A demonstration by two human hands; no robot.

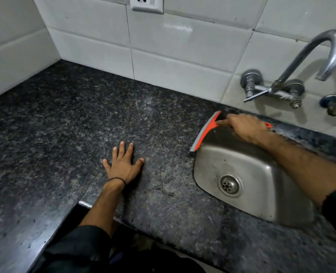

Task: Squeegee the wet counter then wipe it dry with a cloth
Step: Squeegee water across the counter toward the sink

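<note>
The dark speckled granite counter (pixel 68 123) fills the view and meets white tiled walls. My right hand (pixel 244 128) is shut on the handle of an orange squeegee (pixel 204 131). Its grey blade sits at the left rim of the steel sink (pixel 261 174), with the index finger stretched along the handle. My left hand (pixel 123 164) lies flat on the counter, fingers spread, holding nothing, well left of the sink. No cloth is in view.
A chrome tap (pixel 309 64) curves out from the wall above the sink's far side. A wall socket (pixel 146 3) sits high on the tiles. The counter's front edge has an inner corner (pixel 82 203) near my left forearm.
</note>
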